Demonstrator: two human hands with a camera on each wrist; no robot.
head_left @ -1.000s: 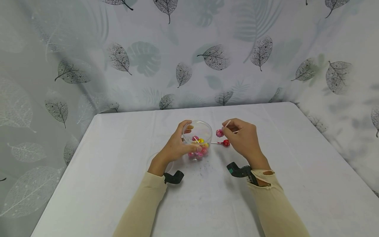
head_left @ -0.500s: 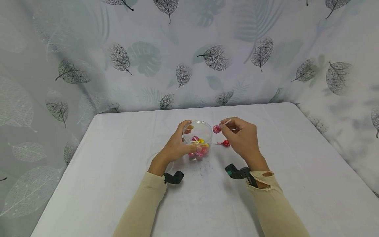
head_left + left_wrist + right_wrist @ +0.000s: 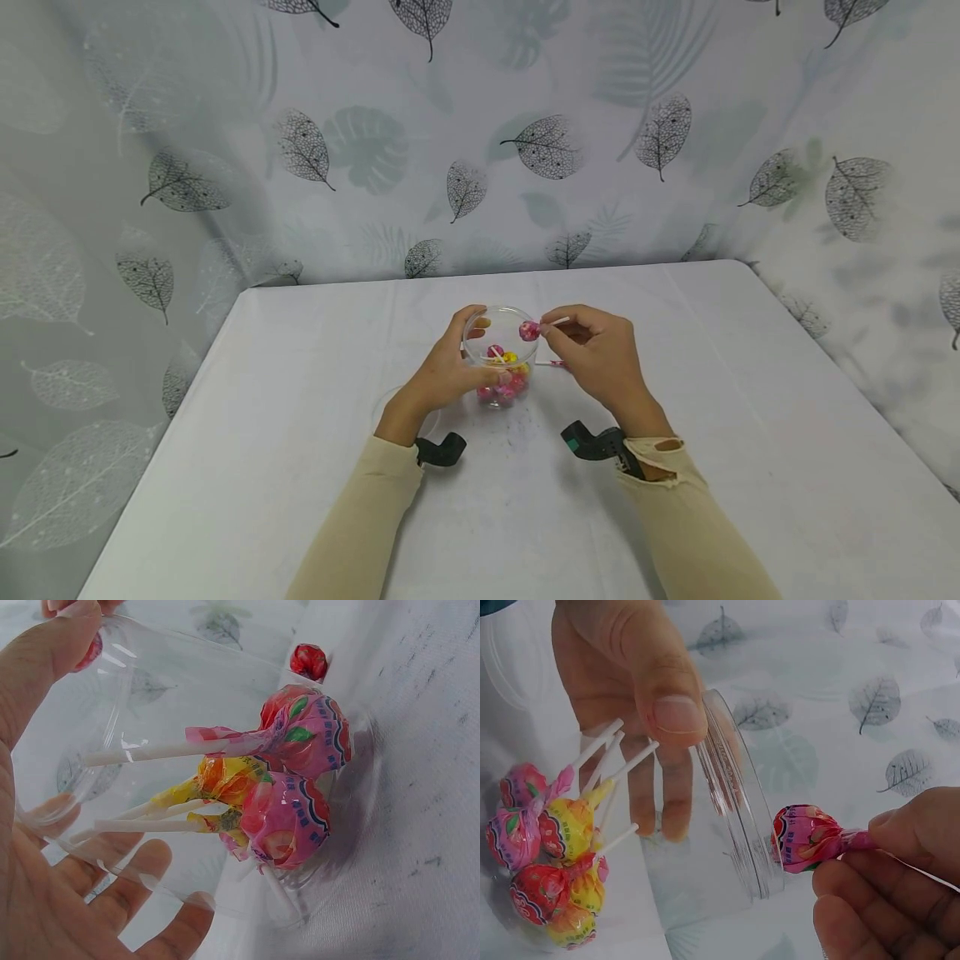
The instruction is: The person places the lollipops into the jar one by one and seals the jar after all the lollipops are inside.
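In the head view my left hand (image 3: 442, 367) grips a clear plastic jar (image 3: 474, 340) around its side, thumb in front and fingers behind. Wrapped lollipops (image 3: 566, 832) in pink, yellow and red lie in the jar's lower part, several sticks pointing toward the mouth. My right hand (image 3: 600, 358) pinches a pink-wrapped lollipop (image 3: 806, 836) just below its candy head. That candy is at the right side of the jar's open rim (image 3: 742, 802). On the table right of the jar lies a red lollipop (image 3: 309, 661); in the head view my right hand mostly covers it.
A clear round lid (image 3: 431, 423) lies on the white-covered table (image 3: 225, 467), partly under my left wrist. Leaf-patterned cloth (image 3: 375, 217) hangs behind and at both sides. Each wrist wears a black camera mount (image 3: 441, 450).
My right hand has moved left with the pink lollipop, from beside the jar to its rim. It now covers the red lollipop's head. My left hand and the jar have stayed put.
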